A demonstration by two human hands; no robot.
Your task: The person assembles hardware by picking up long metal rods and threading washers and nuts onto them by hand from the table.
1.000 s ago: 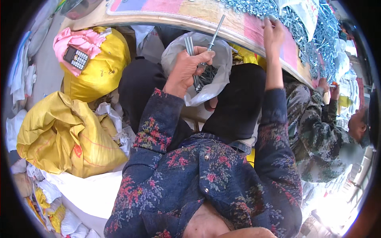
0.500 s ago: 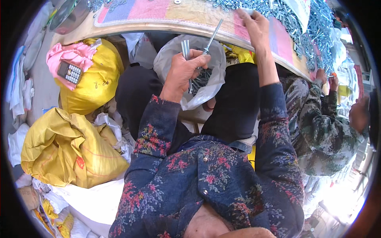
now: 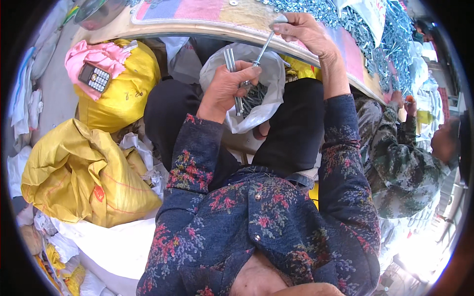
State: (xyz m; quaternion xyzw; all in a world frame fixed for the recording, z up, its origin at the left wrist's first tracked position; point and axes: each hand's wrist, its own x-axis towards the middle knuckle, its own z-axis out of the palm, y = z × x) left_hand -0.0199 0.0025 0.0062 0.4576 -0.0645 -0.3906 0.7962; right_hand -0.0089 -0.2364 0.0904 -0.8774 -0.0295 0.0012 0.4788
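Note:
My left hand (image 3: 224,91) is closed round several silver metal tubes (image 3: 230,60), which stick out above and below the fist. Between its thumb and forefinger it also pinches a long thin bolt (image 3: 265,48), tilted up to the right. My right hand (image 3: 311,34) has its thumb and fingers closed at the bolt's upper end, on a small pale piece (image 3: 280,19) whose kind I cannot make out. Below my left hand, a white plastic bag (image 3: 270,106) stands open between my knees, with metal parts (image 3: 254,96) in it.
Ahead is a wooden table edge (image 3: 197,32) with a striped cloth (image 3: 190,12). Heaps of loose bolts (image 3: 395,49) cover its right side. A yellow sack (image 3: 116,116) bears a pink cloth and a phone (image 3: 95,77); another yellow sack (image 3: 84,182) lies nearer. A person in camouflage (image 3: 400,167) works at right.
My right hand has come from the parts on the table back to the bolt's upper end, with a small pale piece in its fingers. My left hand keeps its hold.

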